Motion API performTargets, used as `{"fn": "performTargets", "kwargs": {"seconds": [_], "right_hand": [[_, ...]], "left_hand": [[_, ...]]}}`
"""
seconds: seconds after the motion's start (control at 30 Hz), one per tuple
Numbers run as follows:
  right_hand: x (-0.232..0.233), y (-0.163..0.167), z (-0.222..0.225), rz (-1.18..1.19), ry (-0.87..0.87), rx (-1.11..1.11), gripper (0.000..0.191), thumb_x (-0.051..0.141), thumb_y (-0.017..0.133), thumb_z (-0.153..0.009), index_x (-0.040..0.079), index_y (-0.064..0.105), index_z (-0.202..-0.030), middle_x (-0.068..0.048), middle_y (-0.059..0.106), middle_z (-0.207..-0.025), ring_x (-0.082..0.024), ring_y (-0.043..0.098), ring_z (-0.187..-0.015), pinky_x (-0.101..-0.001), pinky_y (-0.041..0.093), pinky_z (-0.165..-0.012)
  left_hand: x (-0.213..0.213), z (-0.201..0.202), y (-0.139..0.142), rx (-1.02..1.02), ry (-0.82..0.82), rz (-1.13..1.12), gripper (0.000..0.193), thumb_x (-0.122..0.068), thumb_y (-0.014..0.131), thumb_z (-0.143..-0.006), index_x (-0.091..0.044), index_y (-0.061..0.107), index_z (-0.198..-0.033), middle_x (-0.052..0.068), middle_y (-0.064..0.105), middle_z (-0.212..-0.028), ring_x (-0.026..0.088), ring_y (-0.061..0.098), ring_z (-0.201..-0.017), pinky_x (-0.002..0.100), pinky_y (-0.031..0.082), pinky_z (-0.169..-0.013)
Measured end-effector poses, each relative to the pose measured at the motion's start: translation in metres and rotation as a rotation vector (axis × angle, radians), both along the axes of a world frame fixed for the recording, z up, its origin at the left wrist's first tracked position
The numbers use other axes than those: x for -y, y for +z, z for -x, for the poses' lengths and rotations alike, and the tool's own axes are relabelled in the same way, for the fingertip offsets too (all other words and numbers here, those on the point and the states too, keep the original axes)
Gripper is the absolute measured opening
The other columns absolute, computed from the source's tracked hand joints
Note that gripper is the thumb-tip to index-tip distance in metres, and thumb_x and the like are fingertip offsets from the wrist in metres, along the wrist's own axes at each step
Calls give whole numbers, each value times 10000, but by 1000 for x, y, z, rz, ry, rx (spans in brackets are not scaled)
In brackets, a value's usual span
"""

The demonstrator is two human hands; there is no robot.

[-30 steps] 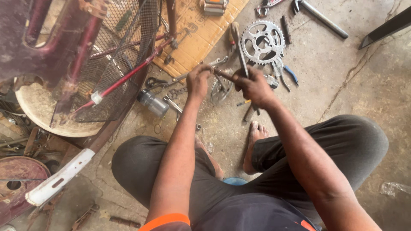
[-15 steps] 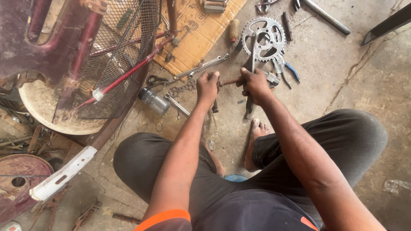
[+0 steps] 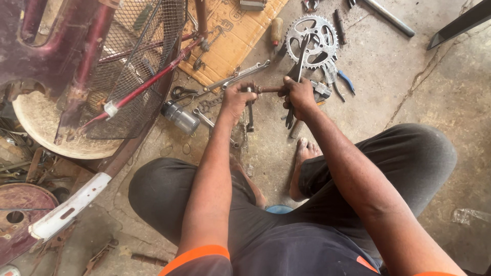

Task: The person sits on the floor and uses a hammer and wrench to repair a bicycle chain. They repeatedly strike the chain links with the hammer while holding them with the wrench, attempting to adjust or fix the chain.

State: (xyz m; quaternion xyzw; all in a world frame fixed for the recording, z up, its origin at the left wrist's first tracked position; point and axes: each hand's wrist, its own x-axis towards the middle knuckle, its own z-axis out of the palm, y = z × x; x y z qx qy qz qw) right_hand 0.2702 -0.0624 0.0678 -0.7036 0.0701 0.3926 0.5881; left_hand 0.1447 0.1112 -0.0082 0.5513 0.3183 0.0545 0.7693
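Head view, seated person on concrete floor (image 3: 399, 92), knees spread, bare foot (image 3: 303, 168) between them. Left hand (image 3: 236, 98) fisted around one end of a rusty axle rod (image 3: 271, 89), fingers wrapped tight; right hand (image 3: 299, 96) clenched on the other end, also gripping a dark tool whose kind is unclear. Rod sits horizontal between both hands, lifted off the floor. Versus half a second ago: hands have drifted slightly apart, rod more level and more exposed; reads as twisting or pulling work carrying on, part not yet free.

Just under left hand: spanners (image 3: 240, 76) and a grey canister (image 3: 180, 117), close. Beyond right hand: chainring (image 3: 312, 38), blue-handled pliers (image 3: 343, 82), both near. Beyond left hand: cardboard sheet (image 3: 225, 46). Far left: mesh basket (image 3: 138, 66) and maroon frame (image 3: 92, 46) crowd that side. Open floor lies right of the right hand.
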Motion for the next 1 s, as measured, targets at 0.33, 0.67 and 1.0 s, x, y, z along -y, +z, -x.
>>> {"fn": "performTargets", "kwargs": {"seconds": [0.33,0.67,1.0], "right_hand": [[12,-14,56,168,-100,99,165,166,499,-1018,38,514,-1119,-128,650,-806,-152,564,-497,-344,472,-398],[22,-52,120,409,659,487,372,357,562,-996,-6,636,-1025,-274,687,-925,-440,673,-900,-542,516,-813],[-15,-40,121,437,555,506,453,424,533,-1028,-14,640,-1073,-326,678,-953,-487,652,-953,-560,488,-844]], "left_hand": [[-7,-5,-7,79,251,94,254,-299,652,-984,-62,731,-936,25,689,-786,100,596,-620,244,483,-543],[-4,-23,-20,93,479,142,189,-228,678,-975,-74,696,-866,30,695,-762,98,559,-597,253,428,-514],[2,-32,-16,169,602,142,270,-209,627,-976,27,731,-1056,80,731,-955,182,654,-911,338,492,-886]]}}
